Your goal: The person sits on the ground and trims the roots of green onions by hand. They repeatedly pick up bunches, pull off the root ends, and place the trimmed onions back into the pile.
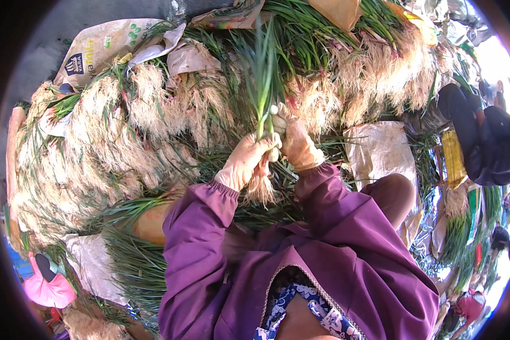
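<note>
Purple jacket (323, 243) nearest, its neck opening over a blue-and-white patterned garment (283, 303). One bent knee (394, 198) shows beyond my right sleeve. Ahead, both hands wear what look like pale gloves. Left hand (246, 158): closed round the lower stalks of a bunch of spring onions (264, 93), leaves pointing away from me, pale roots (260, 188) hanging toward me. Right hand (299, 144): fingers curled against the same stalks, just above the left; cannot tell whether they grip. Tan sack (379, 148) lies right of the hands. Farther out, root-fringed spring onions are heaped at left (90, 170) and right (379, 73). Behind the left heap: a printed fertiliser sack (105, 50). Far right: a dark-clothed person (481, 139).
</note>
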`<control>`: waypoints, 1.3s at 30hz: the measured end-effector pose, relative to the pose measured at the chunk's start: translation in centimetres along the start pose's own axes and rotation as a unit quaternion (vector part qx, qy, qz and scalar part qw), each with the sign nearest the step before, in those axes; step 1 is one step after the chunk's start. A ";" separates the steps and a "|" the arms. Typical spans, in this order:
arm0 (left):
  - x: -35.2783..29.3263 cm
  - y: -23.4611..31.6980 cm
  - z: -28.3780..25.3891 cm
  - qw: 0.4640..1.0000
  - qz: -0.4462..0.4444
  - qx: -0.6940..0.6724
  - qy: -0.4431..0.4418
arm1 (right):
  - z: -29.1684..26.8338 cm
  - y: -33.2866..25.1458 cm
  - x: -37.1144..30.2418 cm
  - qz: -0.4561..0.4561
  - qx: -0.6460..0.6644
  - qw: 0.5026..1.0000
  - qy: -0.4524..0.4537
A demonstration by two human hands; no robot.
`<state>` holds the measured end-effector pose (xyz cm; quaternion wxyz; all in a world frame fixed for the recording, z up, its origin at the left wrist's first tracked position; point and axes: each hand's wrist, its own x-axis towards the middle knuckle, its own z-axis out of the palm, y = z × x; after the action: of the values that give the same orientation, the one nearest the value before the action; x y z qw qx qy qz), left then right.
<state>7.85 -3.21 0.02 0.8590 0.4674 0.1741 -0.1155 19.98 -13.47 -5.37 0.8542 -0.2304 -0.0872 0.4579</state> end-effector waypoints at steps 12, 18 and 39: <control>1.5 2.4 -5.0 0.973 0.113 -0.127 0.158 | -1.9 -3.3 -2.0 -0.147 -0.826 0.543 0.028; 3.6 2.2 -4.3 0.981 0.096 -0.090 0.140 | 3.2 -7.8 4.4 -0.032 -0.949 0.263 0.173; 2.3 0.5 -3.2 0.973 0.145 -0.074 0.162 | -2.3 0.2 2.1 0.206 -0.670 0.713 0.031</control>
<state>9.54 -0.30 -2.14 0.8591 0.4357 0.2490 0.1006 21.82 -12.38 -7.60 0.3627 -0.7683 -0.2953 0.4370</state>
